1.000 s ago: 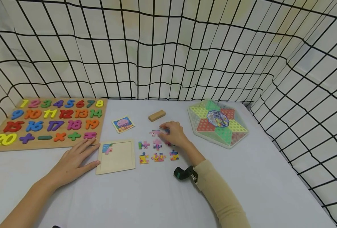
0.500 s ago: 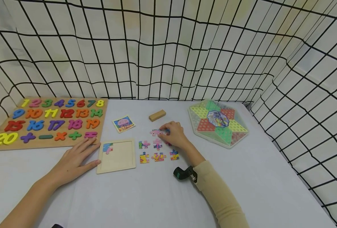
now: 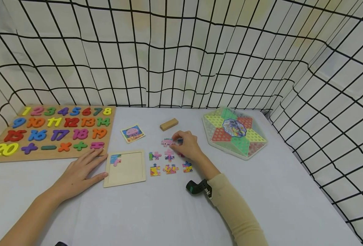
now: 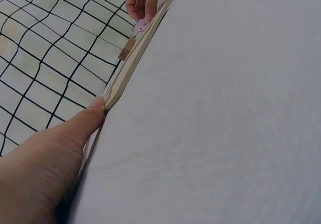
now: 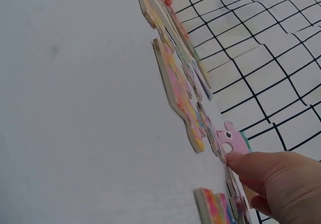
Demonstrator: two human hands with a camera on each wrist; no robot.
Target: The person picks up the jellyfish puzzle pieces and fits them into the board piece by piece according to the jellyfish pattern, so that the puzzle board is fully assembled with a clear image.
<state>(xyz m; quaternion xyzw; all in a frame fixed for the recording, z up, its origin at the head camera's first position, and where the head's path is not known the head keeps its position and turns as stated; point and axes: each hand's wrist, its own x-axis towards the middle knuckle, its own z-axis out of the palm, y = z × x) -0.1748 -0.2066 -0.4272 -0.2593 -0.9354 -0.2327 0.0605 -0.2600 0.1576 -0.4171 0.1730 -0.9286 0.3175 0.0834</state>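
My left hand (image 3: pixel 81 176) lies flat with straight fingers. Its thumb touches the left edge of a wooden puzzle tray (image 3: pixel 127 182), and its fingertips reach the front corner of the number board (image 3: pixel 3 160). One blue-and-pink puzzle piece (image 3: pixel 115 159) sits in the tray's top left corner. To the right, my right hand (image 3: pixel 187 145) pinches a pink puzzle piece (image 5: pixel 236 139) with an eye printed on it; the right wrist view shows it tilted up by the thumb. Several loose pieces (image 3: pixel 170 169) lie in rows beside the tray, some partly hidden by the right hand.
Behind the tray are a small picture card (image 3: pixel 133 133) and a wooden block (image 3: pixel 169 124). A Chinese checkers box (image 3: pixel 252 148) lies at the back right. Black netting (image 3: pixel 166 54) over white cloth rises along the back and right side of the white table (image 3: pixel 138 218).
Both hands stay almost where they were. The pink piece in the right hand has shifted very slightly.
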